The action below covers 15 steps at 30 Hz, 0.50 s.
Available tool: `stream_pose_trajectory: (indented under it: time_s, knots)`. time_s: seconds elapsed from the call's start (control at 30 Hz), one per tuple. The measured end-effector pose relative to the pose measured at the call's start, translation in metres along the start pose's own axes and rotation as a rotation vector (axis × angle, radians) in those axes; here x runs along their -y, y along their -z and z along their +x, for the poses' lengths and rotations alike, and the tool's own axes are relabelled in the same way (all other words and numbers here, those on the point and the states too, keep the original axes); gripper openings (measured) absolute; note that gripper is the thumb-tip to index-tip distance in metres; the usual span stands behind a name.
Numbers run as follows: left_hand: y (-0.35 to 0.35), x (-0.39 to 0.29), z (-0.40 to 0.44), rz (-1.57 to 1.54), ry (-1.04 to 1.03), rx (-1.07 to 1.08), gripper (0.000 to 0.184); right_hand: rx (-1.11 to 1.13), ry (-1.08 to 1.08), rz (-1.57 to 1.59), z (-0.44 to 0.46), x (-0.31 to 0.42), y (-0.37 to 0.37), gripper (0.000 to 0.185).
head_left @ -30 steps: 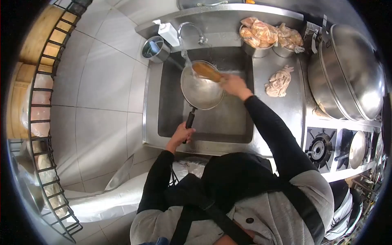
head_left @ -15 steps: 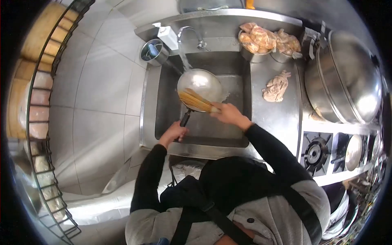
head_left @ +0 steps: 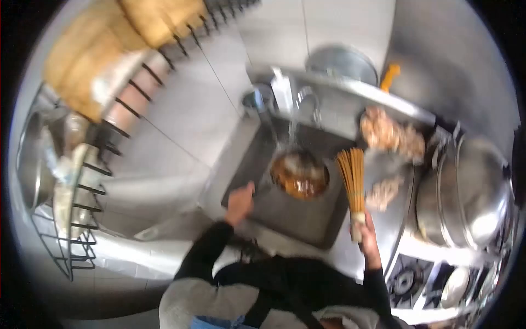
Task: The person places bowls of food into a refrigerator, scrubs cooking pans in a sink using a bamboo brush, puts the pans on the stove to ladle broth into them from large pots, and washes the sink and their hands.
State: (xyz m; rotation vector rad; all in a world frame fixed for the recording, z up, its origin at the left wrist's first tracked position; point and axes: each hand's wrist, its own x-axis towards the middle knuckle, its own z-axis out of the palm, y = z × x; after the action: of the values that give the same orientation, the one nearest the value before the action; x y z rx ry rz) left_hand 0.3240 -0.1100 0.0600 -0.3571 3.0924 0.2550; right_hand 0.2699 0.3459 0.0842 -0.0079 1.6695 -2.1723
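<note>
My left hand (head_left: 240, 204) is closed round the dark handle of a round pan (head_left: 301, 183) at the left of the sink (head_left: 298, 216). The pan shows a shiny brown and grey surface, blurred by motion; I cannot tell which side faces me. Water runs from the faucet (head_left: 310, 97) just above the pan's far edge. Over the counter to the right of the sink, my right hand (head_left: 368, 236) grips a bamboo brush (head_left: 352, 178) by its bound pale end. Its bristles point up and away, apart from the pan.
Several pieces of raw meat (head_left: 390, 134) are heaped behind the counter, with one more piece (head_left: 384, 193) lying by the brush. A large steel pot (head_left: 466, 192) and a stove burner (head_left: 405, 282) stand right. A white bottle (head_left: 282, 93) is beside the faucet; a wire rack (head_left: 129, 107) fills the left.
The brush has left the pan and swung right and upright over the counter. The pan is tilted differently, its surface now brown. My view has turned and shifted.
</note>
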Motion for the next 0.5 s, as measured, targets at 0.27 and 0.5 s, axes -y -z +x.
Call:
stream_pose_trajectory:
  time_s: [0.27, 0.5]
  knots:
    - [-0.038, -0.005, -0.073, -0.521, 0.114, 0.150, 0.040, 0.390, 0.576, 0.041, 0.055, 0.274, -0.149, 0.093]
    - [-0.039, -0.026, -0.039, -0.778, 0.248, 0.360, 0.038, 0.833, 1.057, -0.286, 0.114, 0.441, -0.380, 0.050]
